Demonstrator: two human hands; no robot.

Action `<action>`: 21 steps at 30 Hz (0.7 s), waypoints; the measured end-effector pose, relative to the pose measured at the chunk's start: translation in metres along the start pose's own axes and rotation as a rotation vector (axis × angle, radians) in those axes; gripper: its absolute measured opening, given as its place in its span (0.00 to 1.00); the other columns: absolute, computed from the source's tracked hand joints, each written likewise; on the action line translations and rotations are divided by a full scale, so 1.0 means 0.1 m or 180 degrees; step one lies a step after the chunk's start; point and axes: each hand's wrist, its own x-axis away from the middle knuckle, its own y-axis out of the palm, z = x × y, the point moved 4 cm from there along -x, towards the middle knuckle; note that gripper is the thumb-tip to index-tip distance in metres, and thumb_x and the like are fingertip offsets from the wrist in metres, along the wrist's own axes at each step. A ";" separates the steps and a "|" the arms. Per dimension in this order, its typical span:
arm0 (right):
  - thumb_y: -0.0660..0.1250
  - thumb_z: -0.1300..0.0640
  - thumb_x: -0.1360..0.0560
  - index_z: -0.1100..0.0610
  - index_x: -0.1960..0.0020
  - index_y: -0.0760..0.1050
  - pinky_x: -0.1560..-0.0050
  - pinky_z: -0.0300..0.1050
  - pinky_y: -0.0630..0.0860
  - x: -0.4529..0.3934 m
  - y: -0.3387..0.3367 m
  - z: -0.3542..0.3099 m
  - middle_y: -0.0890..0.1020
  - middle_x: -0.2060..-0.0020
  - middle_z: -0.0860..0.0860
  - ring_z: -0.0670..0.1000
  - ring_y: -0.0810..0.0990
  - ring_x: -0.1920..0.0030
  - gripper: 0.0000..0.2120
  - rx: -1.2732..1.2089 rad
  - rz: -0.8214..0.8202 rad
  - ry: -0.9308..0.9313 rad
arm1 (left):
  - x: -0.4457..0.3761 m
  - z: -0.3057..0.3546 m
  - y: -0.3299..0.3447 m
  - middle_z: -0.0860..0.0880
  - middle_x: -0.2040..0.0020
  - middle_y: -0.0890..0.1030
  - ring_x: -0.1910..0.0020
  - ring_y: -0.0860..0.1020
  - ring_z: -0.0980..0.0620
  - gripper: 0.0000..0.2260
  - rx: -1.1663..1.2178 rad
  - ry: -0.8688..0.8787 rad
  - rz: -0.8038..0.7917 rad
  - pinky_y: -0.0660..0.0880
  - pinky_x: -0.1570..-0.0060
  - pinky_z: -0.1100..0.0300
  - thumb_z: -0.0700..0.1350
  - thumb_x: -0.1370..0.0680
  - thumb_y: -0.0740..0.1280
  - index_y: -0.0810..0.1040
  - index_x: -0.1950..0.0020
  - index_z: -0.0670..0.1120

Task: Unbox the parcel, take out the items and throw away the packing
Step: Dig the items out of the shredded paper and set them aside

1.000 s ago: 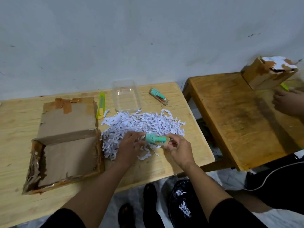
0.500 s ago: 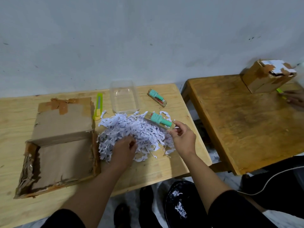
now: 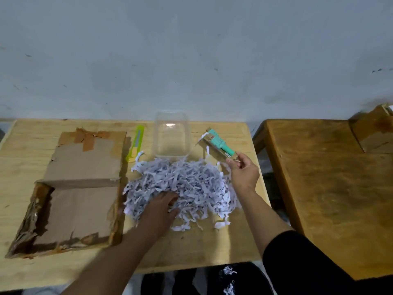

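The left hand (image 3: pixel 161 207) rests on the near edge of the shreds (image 3: pixel 182 184), fingers spread flat. The open box (image 3: pixel 70 201) lies just left of the shreds on the desk (image 3: pixel 202 248). The right hand (image 3: pixel 244 173) pinches the near end of a green item (image 3: pixel 220 144), held above the far right of the shreds. Beyond lie a clear tub (image 3: pixel 172 135) and a cutter (image 3: pixel 136 143).

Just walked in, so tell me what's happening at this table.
A person is unpacking a parcel. The right hand holds a teal item in card packaging beside the clear plastic tub. The left hand rests on the pile of shredded paper. The opened cardboard box lies to the left, a yellow-green utility knife behind the pile.
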 end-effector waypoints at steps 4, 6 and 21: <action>0.70 0.62 0.29 0.58 0.38 0.74 0.55 0.36 0.76 -0.16 0.07 0.01 0.80 0.53 0.53 0.49 0.78 0.53 0.20 0.0167 -0.0120 0.0008 | -0.01 0.02 -0.01 0.44 0.47 0.80 0.54 0.78 0.49 0.17 0.0016 0.0046 0.0088 0.70 0.55 0.63 0.45 0.27 0.71 0.75 0.39 0.45; 0.70 0.62 0.28 0.58 0.37 0.74 0.59 0.33 0.74 -0.22 0.13 0.07 0.80 0.51 0.54 0.49 0.77 0.53 0.20 0.0226 -0.0156 0.0062 | -0.02 0.01 0.00 0.44 0.48 0.79 0.56 0.75 0.52 0.17 0.0028 0.0024 0.0101 0.68 0.55 0.65 0.45 0.27 0.71 0.76 0.39 0.45; 0.64 0.48 0.25 0.54 0.33 0.69 0.42 0.39 0.66 -0.27 -0.03 0.25 0.76 0.38 0.54 0.49 0.73 0.41 0.22 0.1235 -0.0381 -0.0215 | 0.00 0.20 -0.36 0.48 0.56 0.78 0.60 0.77 0.52 0.13 -0.0267 0.0846 0.0898 0.77 0.63 0.56 0.56 0.26 0.65 0.78 0.50 0.48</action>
